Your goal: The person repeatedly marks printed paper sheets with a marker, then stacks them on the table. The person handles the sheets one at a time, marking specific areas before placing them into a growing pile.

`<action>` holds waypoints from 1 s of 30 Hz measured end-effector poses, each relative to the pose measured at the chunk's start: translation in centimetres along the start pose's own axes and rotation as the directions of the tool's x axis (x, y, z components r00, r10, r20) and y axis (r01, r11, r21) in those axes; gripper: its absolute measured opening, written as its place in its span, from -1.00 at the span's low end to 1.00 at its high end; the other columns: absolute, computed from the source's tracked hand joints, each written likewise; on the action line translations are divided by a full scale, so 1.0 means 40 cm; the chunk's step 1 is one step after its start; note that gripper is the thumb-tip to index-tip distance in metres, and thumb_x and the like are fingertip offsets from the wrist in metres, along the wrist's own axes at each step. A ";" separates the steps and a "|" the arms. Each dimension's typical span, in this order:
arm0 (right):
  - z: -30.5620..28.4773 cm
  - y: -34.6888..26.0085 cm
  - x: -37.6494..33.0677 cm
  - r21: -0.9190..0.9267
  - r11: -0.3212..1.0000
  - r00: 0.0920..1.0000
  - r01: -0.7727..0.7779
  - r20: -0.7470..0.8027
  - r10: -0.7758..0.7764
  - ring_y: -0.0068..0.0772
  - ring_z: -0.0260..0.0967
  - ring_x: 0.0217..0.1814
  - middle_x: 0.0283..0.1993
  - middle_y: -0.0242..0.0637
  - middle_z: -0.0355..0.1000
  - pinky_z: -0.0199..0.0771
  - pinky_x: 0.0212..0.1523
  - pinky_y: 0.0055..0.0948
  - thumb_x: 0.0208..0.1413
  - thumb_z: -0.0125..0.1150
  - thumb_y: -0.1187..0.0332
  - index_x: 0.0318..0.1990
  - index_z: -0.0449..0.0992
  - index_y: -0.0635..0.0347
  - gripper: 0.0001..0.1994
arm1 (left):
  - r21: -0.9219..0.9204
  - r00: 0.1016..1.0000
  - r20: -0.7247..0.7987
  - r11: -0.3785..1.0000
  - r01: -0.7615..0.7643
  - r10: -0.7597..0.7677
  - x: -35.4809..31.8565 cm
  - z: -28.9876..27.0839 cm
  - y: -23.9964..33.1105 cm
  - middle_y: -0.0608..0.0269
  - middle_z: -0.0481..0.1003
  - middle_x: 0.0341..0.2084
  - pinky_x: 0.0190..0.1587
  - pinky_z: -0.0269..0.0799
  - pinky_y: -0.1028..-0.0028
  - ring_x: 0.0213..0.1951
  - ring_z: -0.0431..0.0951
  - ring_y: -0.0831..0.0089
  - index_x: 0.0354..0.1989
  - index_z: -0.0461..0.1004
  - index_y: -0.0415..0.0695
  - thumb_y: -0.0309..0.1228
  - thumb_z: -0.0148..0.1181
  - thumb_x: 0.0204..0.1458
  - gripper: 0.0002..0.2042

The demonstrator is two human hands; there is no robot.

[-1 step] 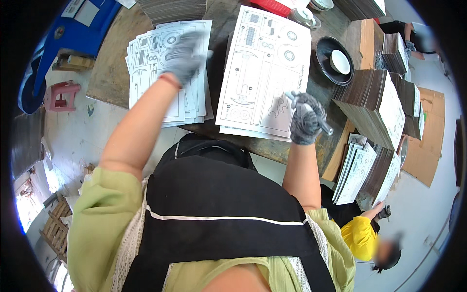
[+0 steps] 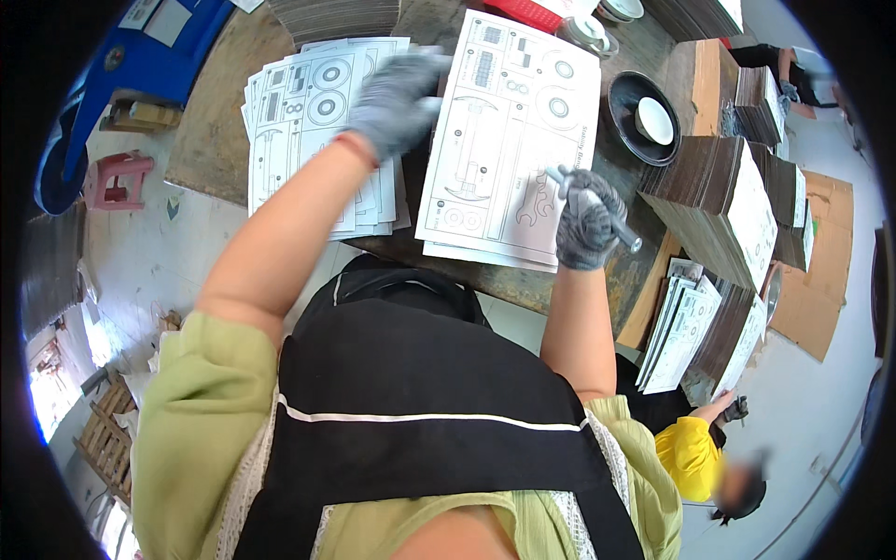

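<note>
Your left hand (image 2: 394, 103) shifts rightward, blurred grip wide, from the left sheet stack (image 2: 297, 121) toward the right sheet stack (image 2: 499, 140) on the counter (image 2: 213, 140), while your right hand (image 2: 588, 222) holds a grey rod (image 2: 628, 237).

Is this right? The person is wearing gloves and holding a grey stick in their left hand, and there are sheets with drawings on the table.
Almost! The grey stick is in the person's right hand, not the left hand; the head view shows this. The gloves and the sheets with drawings on the table are right.
</note>
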State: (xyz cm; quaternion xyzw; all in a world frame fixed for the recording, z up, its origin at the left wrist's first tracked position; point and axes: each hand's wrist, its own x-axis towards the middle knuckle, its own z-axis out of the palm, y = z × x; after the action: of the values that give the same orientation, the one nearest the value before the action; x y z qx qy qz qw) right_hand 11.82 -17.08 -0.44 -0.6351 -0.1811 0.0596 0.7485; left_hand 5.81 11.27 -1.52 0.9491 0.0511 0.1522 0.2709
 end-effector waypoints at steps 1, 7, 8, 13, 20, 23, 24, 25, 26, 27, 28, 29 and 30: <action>0.042 -0.005 0.024 0.047 0.998 0.998 -0.044 -0.043 0.046 -0.44 0.37 -0.45 -0.50 -0.26 0.41 0.43 -0.33 -0.43 0.09 0.12 0.33 -0.43 0.48 0.35 -0.78 | 0.212 0.996 0.085 0.977 -0.020 0.002 0.032 0.059 0.029 0.10 0.16 0.22 0.33 -0.14 0.29 0.29 0.05 0.22 0.23 0.17 0.01 -0.36 0.07 -0.02 -0.45; 0.102 0.110 0.141 0.399 0.916 0.988 0.038 0.123 -0.095 -0.34 0.30 -0.46 -0.50 -0.17 0.38 0.39 -0.25 -0.24 -0.03 0.14 0.33 -0.46 0.44 0.40 -0.77 | 0.384 0.953 0.295 0.922 -0.054 -0.067 0.107 0.175 0.114 0.28 0.07 0.29 0.34 -0.26 0.17 0.32 0.00 0.30 0.28 0.09 0.11 -0.13 -0.25 0.17 -0.52; 0.126 0.105 0.147 0.418 0.908 0.992 0.043 0.087 -0.087 -0.40 0.22 -0.51 -0.53 -0.20 0.34 0.35 -0.31 -0.31 -0.07 0.09 0.37 -0.52 0.41 0.40 -0.80 | 0.381 0.953 0.296 0.923 -0.059 -0.061 0.106 0.180 0.108 0.27 0.07 0.28 0.33 -0.26 0.17 0.31 0.00 0.30 0.28 0.09 0.11 -0.13 -0.25 0.18 -0.53; 0.158 0.095 0.094 0.022 1.000 1.000 0.007 0.001 -0.007 -0.39 0.27 -0.46 -0.50 -0.22 0.35 0.39 -0.21 -0.31 -0.17 0.06 0.49 -0.52 0.43 0.35 -0.91 | 0.361 0.952 0.293 0.932 -0.027 -0.086 0.102 0.165 0.119 0.28 0.06 0.29 0.33 -0.25 0.18 0.31 0.00 0.29 0.28 0.07 0.10 -0.18 -0.25 0.18 -0.53; 0.092 0.049 -0.188 -0.455 0.859 0.966 0.235 0.212 -0.152 -0.25 0.42 -0.05 -0.11 -0.11 0.49 0.36 0.02 -0.33 -0.02 0.17 0.32 -0.22 0.54 0.28 -0.75 | 0.372 0.972 0.228 0.928 -0.033 -0.057 0.099 0.208 0.103 0.29 0.06 0.29 0.34 -0.31 0.17 0.32 -0.01 0.30 0.27 0.11 0.14 -0.22 -0.22 0.12 -0.52; 0.089 -0.044 -0.297 -0.473 0.833 0.926 0.286 0.360 -0.114 -0.03 0.43 -0.09 -0.20 -0.10 0.48 0.41 -0.06 -0.27 -0.13 0.07 0.48 -0.46 0.44 0.17 -0.95 | 0.397 0.951 0.293 0.918 -0.025 -0.101 0.096 0.171 0.123 0.31 0.03 0.30 0.34 -0.33 0.16 0.33 -0.02 0.31 0.28 0.08 0.16 -0.21 -0.26 0.14 -0.53; 0.091 -0.049 -0.308 -0.528 0.804 0.934 0.275 0.346 -0.091 -0.01 0.42 -0.08 -0.20 -0.09 0.47 0.41 -0.06 -0.26 -0.13 0.06 0.47 -0.47 0.43 0.18 -0.95 | 0.416 0.954 0.286 0.908 -0.041 -0.088 0.098 0.175 0.121 0.31 0.02 0.31 0.34 -0.33 0.15 0.33 -0.04 0.32 0.29 0.07 0.16 -0.21 -0.26 0.15 -0.52; 0.093 -0.055 -0.319 -0.580 0.771 0.941 0.262 0.332 -0.070 0.00 0.41 -0.06 -0.20 -0.07 0.47 0.40 -0.06 -0.26 -0.13 0.05 0.45 -0.48 0.42 0.19 -0.95 | 0.417 0.960 0.269 0.908 -0.037 -0.084 0.094 0.177 0.119 0.31 0.02 0.31 0.34 -0.33 0.15 0.33 -0.04 0.33 0.29 0.07 0.16 -0.22 -0.26 0.15 -0.52; 0.091 -0.061 -0.312 -0.628 0.746 0.950 0.223 0.311 -0.022 -0.09 0.42 -0.14 -0.24 -0.11 0.47 0.41 -0.10 -0.32 -0.14 0.08 0.45 -0.44 0.45 0.19 -0.92 | 0.419 0.965 0.251 0.908 -0.032 -0.082 0.088 0.180 0.115 0.32 0.01 0.31 0.34 -0.33 0.16 0.34 -0.05 0.33 0.29 0.07 0.16 -0.22 -0.26 0.14 -0.52; 0.089 -0.071 -0.303 -0.678 0.712 0.957 0.184 0.288 0.027 -0.17 0.43 -0.23 -0.29 -0.15 0.47 0.41 -0.14 -0.38 -0.15 0.10 0.46 -0.40 0.48 0.19 -0.89 | 0.417 0.970 0.230 0.909 -0.027 -0.077 0.087 0.180 0.115 0.32 0.01 0.31 0.34 -0.33 0.16 0.34 -0.05 0.33 0.29 0.07 0.16 -0.22 -0.26 0.14 -0.52; 0.088 -0.080 -0.292 -0.724 0.674 0.962 0.148 0.263 0.071 -0.26 0.44 -0.31 -0.33 -0.20 0.47 0.41 -0.18 -0.44 -0.16 0.13 0.46 -0.35 0.52 0.19 -0.85 | 0.369 0.959 0.269 0.929 -0.019 -0.088 0.097 0.175 0.107 0.34 0.01 0.31 0.35 -0.32 0.17 0.34 -0.08 0.36 0.29 0.07 0.15 -0.25 -0.26 0.13 -0.52; 0.079 -0.088 -0.284 -0.737 0.676 0.961 0.007 0.191 0.198 -0.27 0.42 -0.35 -0.37 -0.21 0.46 0.40 -0.16 -0.40 -0.14 0.15 0.43 -0.36 0.52 0.18 -0.86 | 0.310 0.980 0.192 0.951 -0.008 -0.055 0.093 0.188 0.085 0.23 0.11 0.26 0.33 -0.15 0.26 0.30 0.04 0.32 0.26 0.12 0.11 -0.20 -0.10 0.07 -0.48; 0.081 -0.086 -0.276 -0.256 0.959 0.987 -0.119 0.074 0.142 -0.27 0.38 -0.39 -0.43 -0.22 0.43 0.34 -0.08 -0.29 -0.12 0.18 0.38 -0.45 0.49 0.21 -0.89 | 0.129 0.980 0.124 0.981 0.142 -0.158 0.092 0.155 0.099 0.16 0.21 0.18 0.27 0.00 0.29 0.23 0.16 0.29 0.22 0.18 0.06 -0.19 0.03 -0.01 -0.46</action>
State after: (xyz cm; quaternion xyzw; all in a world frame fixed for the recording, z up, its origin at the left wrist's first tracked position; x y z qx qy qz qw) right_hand -0.04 -18.24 1.16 -0.7318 -0.1791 0.1147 0.6475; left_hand 11.33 5.51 -3.45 0.9651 0.1133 0.0643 0.2271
